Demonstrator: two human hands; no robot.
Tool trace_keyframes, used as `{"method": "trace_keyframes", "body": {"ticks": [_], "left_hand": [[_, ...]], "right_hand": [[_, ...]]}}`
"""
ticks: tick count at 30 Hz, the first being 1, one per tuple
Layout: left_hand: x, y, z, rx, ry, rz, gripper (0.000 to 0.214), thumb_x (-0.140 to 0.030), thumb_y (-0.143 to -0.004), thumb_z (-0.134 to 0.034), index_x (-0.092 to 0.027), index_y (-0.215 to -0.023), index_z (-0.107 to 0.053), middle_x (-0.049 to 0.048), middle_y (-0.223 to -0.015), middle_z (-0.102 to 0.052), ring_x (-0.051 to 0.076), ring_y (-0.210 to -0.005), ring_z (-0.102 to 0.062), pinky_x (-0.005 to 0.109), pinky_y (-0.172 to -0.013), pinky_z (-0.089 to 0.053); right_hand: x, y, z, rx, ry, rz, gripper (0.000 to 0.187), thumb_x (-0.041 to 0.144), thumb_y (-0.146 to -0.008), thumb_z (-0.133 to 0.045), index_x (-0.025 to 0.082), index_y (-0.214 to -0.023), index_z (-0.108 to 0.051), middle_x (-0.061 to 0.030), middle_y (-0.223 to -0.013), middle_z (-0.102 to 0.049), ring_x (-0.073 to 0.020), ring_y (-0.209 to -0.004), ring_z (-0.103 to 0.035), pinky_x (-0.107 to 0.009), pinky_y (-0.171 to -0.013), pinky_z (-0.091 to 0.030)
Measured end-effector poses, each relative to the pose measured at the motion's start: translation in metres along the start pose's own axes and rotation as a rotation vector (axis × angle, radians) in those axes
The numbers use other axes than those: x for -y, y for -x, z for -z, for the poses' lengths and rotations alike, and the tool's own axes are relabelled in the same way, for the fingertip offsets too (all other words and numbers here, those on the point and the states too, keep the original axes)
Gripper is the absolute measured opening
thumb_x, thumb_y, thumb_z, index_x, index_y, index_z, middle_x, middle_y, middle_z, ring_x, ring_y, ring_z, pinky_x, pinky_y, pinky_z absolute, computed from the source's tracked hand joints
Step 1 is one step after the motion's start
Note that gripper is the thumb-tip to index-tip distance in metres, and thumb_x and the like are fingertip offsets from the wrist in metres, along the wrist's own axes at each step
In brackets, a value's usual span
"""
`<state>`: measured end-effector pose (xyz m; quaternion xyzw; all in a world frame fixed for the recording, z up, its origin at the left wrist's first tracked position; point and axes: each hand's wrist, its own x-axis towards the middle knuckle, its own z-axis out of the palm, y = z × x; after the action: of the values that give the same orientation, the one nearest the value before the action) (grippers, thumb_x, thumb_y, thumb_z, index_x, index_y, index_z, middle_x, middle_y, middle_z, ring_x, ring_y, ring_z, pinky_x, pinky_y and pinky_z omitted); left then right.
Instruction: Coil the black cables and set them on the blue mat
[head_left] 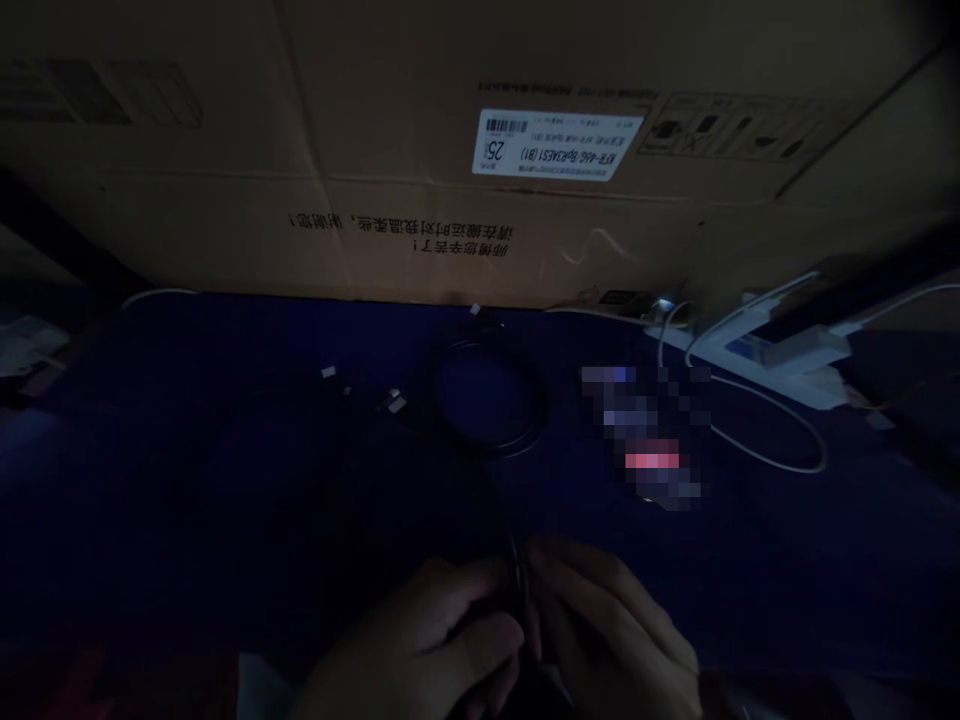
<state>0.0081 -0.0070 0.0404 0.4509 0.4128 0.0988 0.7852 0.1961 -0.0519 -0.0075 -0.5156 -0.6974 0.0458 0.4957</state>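
At the bottom of the dim view, my left hand and my right hand come together around a thin black cable. Fingers of both hands curl on it, and the cable's end is hidden in the shadow between them. Farther ahead on a dark blue cloth lies a coil of black cable, well beyond my hands. Several small white-tipped connectors lie to the left of the coil.
A pixelated, blurred object lies right of the coil. Beyond it are a looped white cable and a white power strip. A large cardboard box with a white label stands along the cloth's far edge.
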Motion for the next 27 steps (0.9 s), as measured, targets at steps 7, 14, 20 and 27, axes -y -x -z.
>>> {"method": "trace_keyframes", "body": {"ticks": [7,14,20,27], "left_hand": [[0.009,-0.002,0.001,-0.018,-0.030,0.023,0.023,-0.041,-0.101,-0.058,-0.022,-0.101,-0.071,-0.0043,-0.074,-0.060,0.011,-0.066,-0.053,0.022,-0.063,-0.044],[0.004,0.000,0.002,-0.026,-0.182,0.079,0.025,-0.043,-0.101,-0.057,-0.029,-0.107,-0.076,-0.0015,-0.085,-0.072,0.016,-0.076,-0.065,0.025,-0.072,-0.050],[-0.010,0.004,0.003,0.003,-0.224,0.082,0.021,-0.030,-0.091,-0.063,-0.027,-0.104,-0.080,0.0016,-0.121,-0.076,0.022,-0.101,-0.072,0.029,-0.084,-0.053],[0.000,0.009,0.004,-0.091,-0.189,0.080,0.020,-0.037,-0.095,-0.063,-0.027,-0.103,-0.079,0.0027,-0.108,-0.076,0.024,-0.102,-0.070,0.034,-0.092,-0.051]], "right_hand": [[-0.005,-0.006,0.006,0.009,0.033,0.055,0.026,0.001,-0.095,-0.066,0.020,-0.110,-0.077,-0.0032,-0.100,-0.077,-0.0136,-0.080,-0.075,-0.023,-0.071,-0.060],[0.008,-0.019,0.003,0.154,-1.081,-1.147,0.031,0.040,-0.092,-0.078,0.019,-0.072,-0.067,0.0041,-0.058,-0.057,-0.0061,-0.048,-0.051,-0.013,-0.046,-0.042],[0.006,-0.031,-0.004,0.359,-1.786,-1.565,0.036,0.029,-0.069,-0.095,0.016,-0.070,-0.061,0.0119,-0.052,-0.038,-0.0007,-0.043,-0.014,-0.008,-0.035,-0.013],[0.007,-0.008,-0.004,0.218,-1.129,-1.132,0.024,0.046,-0.093,-0.080,0.023,-0.096,-0.073,0.0054,-0.061,-0.057,-0.0066,-0.047,-0.047,-0.014,-0.043,-0.039]]}}
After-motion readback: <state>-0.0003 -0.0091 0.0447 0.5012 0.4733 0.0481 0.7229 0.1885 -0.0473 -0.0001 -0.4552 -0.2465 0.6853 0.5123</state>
